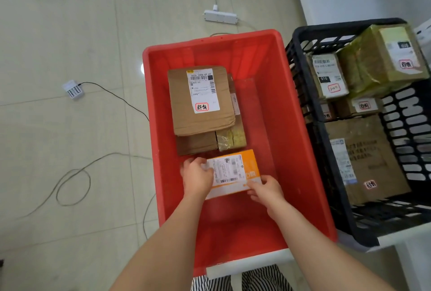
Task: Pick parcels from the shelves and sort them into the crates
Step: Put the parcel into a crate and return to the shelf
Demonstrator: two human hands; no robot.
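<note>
A white power strip [220,17] and battery charger [73,90] (both cabled) lie on the floor [58,33].

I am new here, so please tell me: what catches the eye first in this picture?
The big red crate in the middle, where both hands, left hand and right hand, hold an orange box near brown parcels. Right of it stands a black crate full of parcels.

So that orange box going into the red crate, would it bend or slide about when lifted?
The orange box probably stays stiff: its edges look straight between both hands. It seems light, held by fingertips only. Flat and low, it is unlikely to tip or roll.
</note>
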